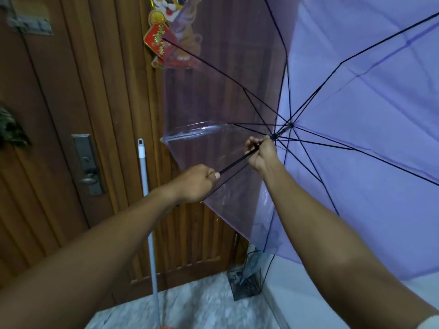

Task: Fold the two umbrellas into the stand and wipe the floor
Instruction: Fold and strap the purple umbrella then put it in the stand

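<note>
Translucent purple umbrella [356, 143], canopy fully spread, black ribs fanning from the hub; held up at chest height before a wooden door [114, 91]. Left hand [197, 184] fist-tight round the lower end of the black shaft [237, 161]. Right hand [261, 154] curled round the shaft just below the runner. Pale mop pole [145, 186] leans on the door. Tiger decoration [166, 20] above. Grey marbled floor [202, 305].
</note>
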Motion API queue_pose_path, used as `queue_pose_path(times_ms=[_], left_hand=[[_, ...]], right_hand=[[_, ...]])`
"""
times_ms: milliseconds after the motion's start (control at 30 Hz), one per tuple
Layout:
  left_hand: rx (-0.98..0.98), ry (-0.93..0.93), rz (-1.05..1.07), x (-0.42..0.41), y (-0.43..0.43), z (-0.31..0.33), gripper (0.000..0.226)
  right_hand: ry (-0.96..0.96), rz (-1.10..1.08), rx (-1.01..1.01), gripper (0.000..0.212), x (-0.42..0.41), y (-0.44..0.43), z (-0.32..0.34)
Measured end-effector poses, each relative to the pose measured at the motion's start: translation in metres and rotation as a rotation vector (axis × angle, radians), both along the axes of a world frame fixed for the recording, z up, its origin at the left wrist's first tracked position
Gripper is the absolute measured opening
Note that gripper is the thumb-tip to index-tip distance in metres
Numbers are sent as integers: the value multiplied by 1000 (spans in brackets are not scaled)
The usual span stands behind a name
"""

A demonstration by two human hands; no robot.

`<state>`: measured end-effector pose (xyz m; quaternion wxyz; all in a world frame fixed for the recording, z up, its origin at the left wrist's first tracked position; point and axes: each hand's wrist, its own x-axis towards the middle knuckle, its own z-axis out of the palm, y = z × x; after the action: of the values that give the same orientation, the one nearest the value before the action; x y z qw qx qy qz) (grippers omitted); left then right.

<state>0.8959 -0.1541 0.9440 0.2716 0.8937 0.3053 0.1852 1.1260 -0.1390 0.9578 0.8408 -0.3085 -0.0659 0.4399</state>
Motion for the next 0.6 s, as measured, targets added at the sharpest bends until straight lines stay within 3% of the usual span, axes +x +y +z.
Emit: queue_pose_path(times_ms=[200,400,533,600], left_hand=[[148,20,34,2,12,-9,48],[112,82,-4,-13,14,-6,48],[-29,157,21,-54,14,-5,39],[106,190,-2,-76,15,-15,35]], right_hand=[[61,136,70,43,-60,-8,-22],[16,-122,-113,47,-72,-12,-17],[73,-218,-65,37,-54,-15,-7],[56,-271,-78,26,-51,-15,-1]])
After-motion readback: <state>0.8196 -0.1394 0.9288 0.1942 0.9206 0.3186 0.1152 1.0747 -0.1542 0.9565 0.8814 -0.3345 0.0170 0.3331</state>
